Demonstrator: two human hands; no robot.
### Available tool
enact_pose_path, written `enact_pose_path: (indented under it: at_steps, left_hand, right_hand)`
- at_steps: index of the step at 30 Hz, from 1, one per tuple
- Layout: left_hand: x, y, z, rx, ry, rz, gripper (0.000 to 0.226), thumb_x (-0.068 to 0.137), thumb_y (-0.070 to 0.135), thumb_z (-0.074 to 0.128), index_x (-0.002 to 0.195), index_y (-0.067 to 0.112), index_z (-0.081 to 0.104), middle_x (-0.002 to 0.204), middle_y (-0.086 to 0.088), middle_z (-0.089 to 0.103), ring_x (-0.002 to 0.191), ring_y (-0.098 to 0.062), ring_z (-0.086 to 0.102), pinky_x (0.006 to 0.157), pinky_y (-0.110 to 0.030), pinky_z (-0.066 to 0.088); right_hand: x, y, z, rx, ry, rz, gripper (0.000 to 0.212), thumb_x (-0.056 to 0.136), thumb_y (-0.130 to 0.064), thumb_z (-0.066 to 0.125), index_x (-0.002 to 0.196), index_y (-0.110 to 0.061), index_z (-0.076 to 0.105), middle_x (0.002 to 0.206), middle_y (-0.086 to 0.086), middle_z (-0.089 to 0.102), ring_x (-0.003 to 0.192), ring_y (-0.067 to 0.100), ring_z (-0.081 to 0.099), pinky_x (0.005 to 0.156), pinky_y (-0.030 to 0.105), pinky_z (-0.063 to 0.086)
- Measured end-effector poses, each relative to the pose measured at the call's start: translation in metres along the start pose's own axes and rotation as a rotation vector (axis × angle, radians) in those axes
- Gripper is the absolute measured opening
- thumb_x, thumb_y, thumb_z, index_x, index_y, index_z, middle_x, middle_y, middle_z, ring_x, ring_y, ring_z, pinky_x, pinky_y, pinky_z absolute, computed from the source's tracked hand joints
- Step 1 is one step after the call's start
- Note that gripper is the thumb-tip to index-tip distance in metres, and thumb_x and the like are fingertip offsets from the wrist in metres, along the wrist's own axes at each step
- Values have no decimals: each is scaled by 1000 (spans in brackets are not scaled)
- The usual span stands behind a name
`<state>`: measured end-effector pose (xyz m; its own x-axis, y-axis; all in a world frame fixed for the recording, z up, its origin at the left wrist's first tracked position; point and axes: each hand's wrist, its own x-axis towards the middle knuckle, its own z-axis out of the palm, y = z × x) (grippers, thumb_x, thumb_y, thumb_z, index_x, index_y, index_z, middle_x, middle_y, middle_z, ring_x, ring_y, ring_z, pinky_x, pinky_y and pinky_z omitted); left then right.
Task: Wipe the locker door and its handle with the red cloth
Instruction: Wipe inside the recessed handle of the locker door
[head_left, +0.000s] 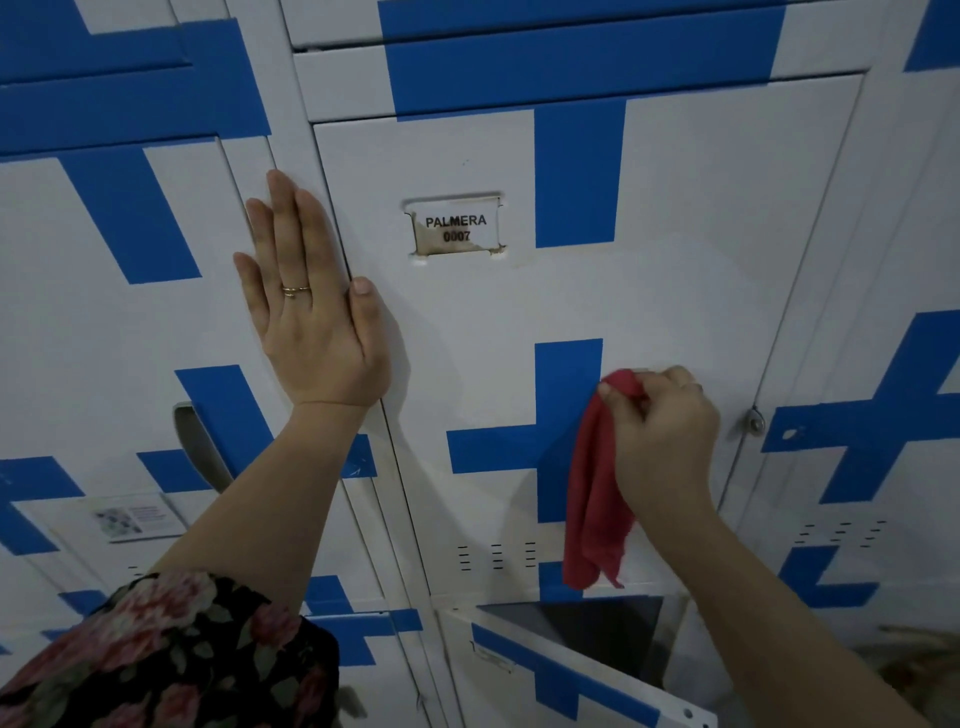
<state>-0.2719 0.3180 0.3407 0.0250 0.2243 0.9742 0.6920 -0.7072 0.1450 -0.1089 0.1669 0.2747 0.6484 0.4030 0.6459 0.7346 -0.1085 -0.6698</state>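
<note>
Step in hand: wiping the door (467, 322) face w/ the cloth (597, 493); handle not yet reached, by the look of it.

Right hand (662, 431) is closed in a fist-like grip, pinching the bunched top of the cloth against the door at the right edge of the lower blue cross (566, 405), a bit below mid-height. Most of the cloth hangs loose under the fist, down to the door's bottom edge. Left hand (311, 306) lies flat, fingers spread & straight, holding nothing; palm on the frame strip at the door's left edge, thumb over onto the door itself, steadying it.

To do it well:
- Only a small wad touches the metal now. Better to refold so a flat pad sits under the palm, more contact per pass.
- Work in overlapping strokes top to bottom; area around the label (457, 226) looks stained at its edges, prob. needs extra pressure.
- Keep the left hand bracing so the door doesn't rattle or flex.
- A small lock (754, 422) sits at the right edge, near the fist. The door's own handle can't be made out for sure, so wrap the cloth round whatever pull is there & rub all sides.
- Lower door (571, 670) stands ajar below; mind the dangling cloth doesn't snag on it.
</note>
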Motion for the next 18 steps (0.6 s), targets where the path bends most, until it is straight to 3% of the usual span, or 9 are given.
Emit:
enact_pose_path:
  at_steps: [2,7,10,15,18]
  left_hand:
    - [0,0,0,-2,-1,-1,60,92,29,18,143,-3,18,150,-25,19,140,-32,8,115,-35,-4]
    - [-1,-1,0,1,-2,5,60,93,29,19,143,-3,17,150,-25,19,140,-34,9,115,-35,-4]
    - [0,1,0,-6,6,9,59,93,28,20,143,-4,18,149,-26,20,139,-34,9,114,-34,-5]
    - [0,0,-1,0,8,7,60,93,29,19,143,-4,19,149,-26,20,139,-34,9,114,-33,-5]
    - [0,1,-1,-3,8,5,60,93,30,18,143,-4,19,149,-26,20,139,-35,10,114,-33,-5]
  right_hand:
    - [-5,2,5,-24,8,-17,19,90,-15,51,92,2,60,84,5,47,73,15,45,60,6,31]
    - [-41,35,9,-366,-362,-46,26,93,-23,44,110,-5,52,104,10,53,81,18,54,74,26,48]
    - [-46,42,6,-442,-411,-96,29,89,-18,53,113,0,54,104,16,57,84,24,57,77,33,49]
    - [-35,45,7,-363,-442,-112,27,93,-17,46,116,-5,49,109,10,50,89,17,50,81,23,43]
    - [-31,51,0,-187,-425,-68,22,92,-21,46,107,-7,53,96,0,45,78,8,42,70,8,34]
